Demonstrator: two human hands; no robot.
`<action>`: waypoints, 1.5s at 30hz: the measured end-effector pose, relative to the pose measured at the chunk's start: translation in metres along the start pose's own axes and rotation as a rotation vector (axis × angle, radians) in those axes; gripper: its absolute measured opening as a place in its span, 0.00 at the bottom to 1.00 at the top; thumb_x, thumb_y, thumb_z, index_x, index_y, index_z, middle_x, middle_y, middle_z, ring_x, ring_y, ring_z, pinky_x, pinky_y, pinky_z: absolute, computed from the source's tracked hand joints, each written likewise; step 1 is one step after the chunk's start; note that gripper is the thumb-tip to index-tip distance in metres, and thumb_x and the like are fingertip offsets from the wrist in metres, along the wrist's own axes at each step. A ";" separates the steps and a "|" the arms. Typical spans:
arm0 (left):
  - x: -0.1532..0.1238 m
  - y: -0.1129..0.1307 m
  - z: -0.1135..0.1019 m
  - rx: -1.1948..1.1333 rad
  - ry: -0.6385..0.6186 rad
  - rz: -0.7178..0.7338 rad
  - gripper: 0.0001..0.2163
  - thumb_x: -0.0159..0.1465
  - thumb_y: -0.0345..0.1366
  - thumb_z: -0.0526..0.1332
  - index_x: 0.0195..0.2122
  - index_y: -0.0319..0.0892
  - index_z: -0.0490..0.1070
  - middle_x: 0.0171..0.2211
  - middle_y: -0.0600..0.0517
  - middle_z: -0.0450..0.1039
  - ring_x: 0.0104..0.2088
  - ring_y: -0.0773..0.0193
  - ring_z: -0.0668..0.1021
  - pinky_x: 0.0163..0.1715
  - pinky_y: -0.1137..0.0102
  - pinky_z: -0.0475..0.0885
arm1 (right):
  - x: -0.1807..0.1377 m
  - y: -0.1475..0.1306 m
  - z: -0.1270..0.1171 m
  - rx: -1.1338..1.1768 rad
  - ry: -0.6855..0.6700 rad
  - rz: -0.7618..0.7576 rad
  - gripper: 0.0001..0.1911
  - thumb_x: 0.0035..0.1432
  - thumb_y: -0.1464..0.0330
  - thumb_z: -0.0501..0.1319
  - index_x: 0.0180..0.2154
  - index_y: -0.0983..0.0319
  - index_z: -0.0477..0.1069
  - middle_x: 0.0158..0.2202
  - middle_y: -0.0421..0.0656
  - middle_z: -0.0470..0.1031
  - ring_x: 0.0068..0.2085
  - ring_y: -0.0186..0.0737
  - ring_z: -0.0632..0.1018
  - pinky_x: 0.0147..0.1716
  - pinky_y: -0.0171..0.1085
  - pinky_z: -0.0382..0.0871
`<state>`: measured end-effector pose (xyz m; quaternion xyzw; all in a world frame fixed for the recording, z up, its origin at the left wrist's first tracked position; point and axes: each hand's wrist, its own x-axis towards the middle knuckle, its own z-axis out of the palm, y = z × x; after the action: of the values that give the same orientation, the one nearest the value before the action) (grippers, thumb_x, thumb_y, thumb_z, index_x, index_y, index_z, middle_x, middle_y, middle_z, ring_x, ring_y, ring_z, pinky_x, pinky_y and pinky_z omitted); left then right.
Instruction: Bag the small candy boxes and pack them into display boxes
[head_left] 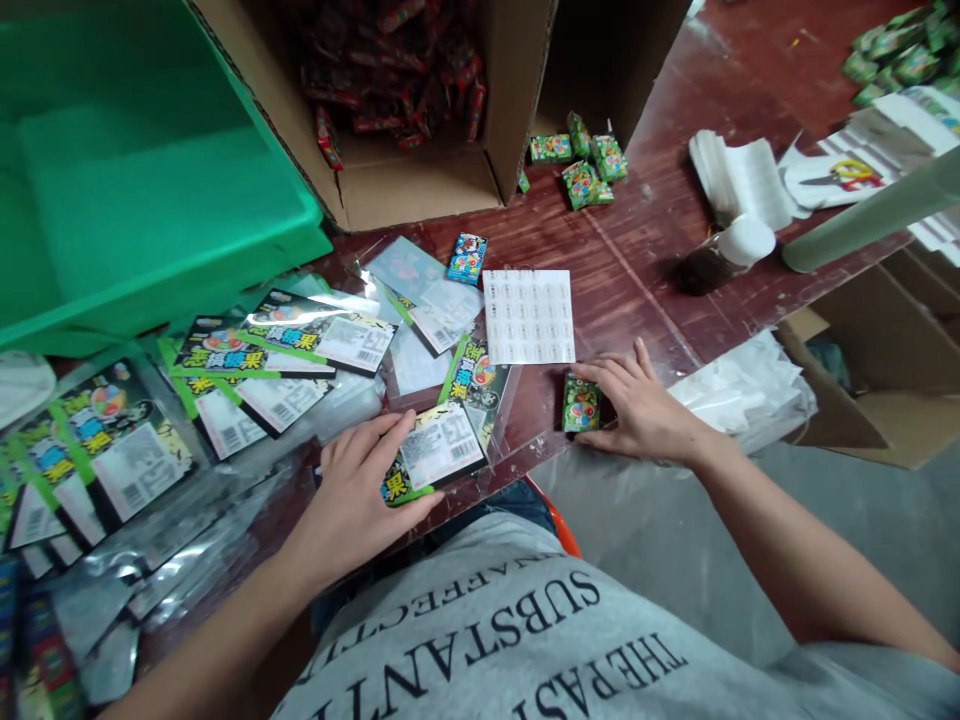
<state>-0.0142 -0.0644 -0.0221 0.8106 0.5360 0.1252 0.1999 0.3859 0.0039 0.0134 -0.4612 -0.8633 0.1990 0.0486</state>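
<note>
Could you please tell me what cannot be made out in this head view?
- Green packet: its right side hidden under the right hand.
- Printed card: text too small, partly covered by the left hand.
- Sticker sheet: print too small.

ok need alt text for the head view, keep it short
Seen from above, a person's left hand presses a printed card packet at the table's edge while the right hand cups a small green packet. A sticker sheet, more packets and an open cardboard box lie beyond.
</note>
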 end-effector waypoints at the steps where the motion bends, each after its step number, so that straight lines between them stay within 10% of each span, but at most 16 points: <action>1: 0.001 0.000 -0.002 -0.011 -0.018 0.011 0.39 0.63 0.51 0.66 0.70 0.50 0.48 0.62 0.43 0.62 0.60 0.46 0.67 0.59 0.51 0.61 | 0.003 -0.006 -0.001 0.080 -0.013 -0.057 0.44 0.55 0.48 0.68 0.65 0.59 0.57 0.60 0.54 0.69 0.62 0.60 0.68 0.68 0.72 0.31; 11: 0.001 0.013 -0.015 -0.073 -0.018 0.037 0.40 0.61 0.48 0.68 0.70 0.49 0.50 0.63 0.45 0.61 0.62 0.49 0.66 0.62 0.55 0.61 | 0.077 -0.066 0.006 0.318 -0.106 -0.525 0.40 0.57 0.54 0.69 0.65 0.62 0.60 0.63 0.56 0.61 0.65 0.53 0.64 0.63 0.52 0.66; 22: -0.002 0.003 -0.005 0.121 0.166 -0.024 0.35 0.62 0.44 0.67 0.67 0.45 0.54 0.59 0.40 0.68 0.57 0.45 0.72 0.55 0.51 0.64 | 0.115 -0.091 0.016 0.009 -0.158 -0.591 0.26 0.55 0.68 0.72 0.52 0.65 0.66 0.57 0.56 0.69 0.62 0.54 0.70 0.71 0.58 0.51; 27: 0.010 0.008 -0.014 -0.105 0.351 -0.258 0.42 0.56 0.45 0.71 0.68 0.46 0.52 0.58 0.41 0.63 0.60 0.46 0.69 0.60 0.51 0.67 | 0.128 -0.089 0.021 0.382 0.119 -0.383 0.45 0.51 0.52 0.73 0.64 0.58 0.58 0.69 0.57 0.54 0.70 0.57 0.59 0.68 0.60 0.58; 30: 0.021 0.013 -0.013 -0.300 0.413 -0.386 0.49 0.53 0.47 0.75 0.70 0.47 0.48 0.60 0.40 0.58 0.62 0.44 0.67 0.61 0.49 0.67 | 0.132 -0.097 0.034 0.583 0.211 -0.260 0.31 0.57 0.56 0.70 0.59 0.54 0.65 0.66 0.51 0.59 0.67 0.54 0.64 0.65 0.57 0.65; 35: 0.026 0.013 0.001 -0.716 0.389 -0.362 0.27 0.71 0.44 0.59 0.68 0.50 0.54 0.63 0.44 0.62 0.65 0.52 0.65 0.65 0.52 0.62 | 0.139 -0.112 0.053 1.056 0.178 -0.053 0.38 0.64 0.61 0.64 0.69 0.48 0.48 0.64 0.49 0.61 0.50 0.42 0.77 0.49 0.45 0.78; 45: 0.014 -0.009 -0.003 -1.271 0.177 -0.330 0.23 0.66 0.35 0.65 0.60 0.53 0.61 0.53 0.50 0.70 0.45 0.65 0.78 0.44 0.71 0.75 | 0.147 -0.117 0.051 0.981 -0.077 -0.032 0.12 0.64 0.61 0.65 0.47 0.58 0.74 0.41 0.41 0.75 0.36 0.34 0.72 0.33 0.35 0.69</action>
<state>-0.0173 -0.0476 -0.0236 0.4289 0.4894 0.4510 0.6109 0.1974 0.0506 -0.0019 -0.3628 -0.6759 0.5983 0.2314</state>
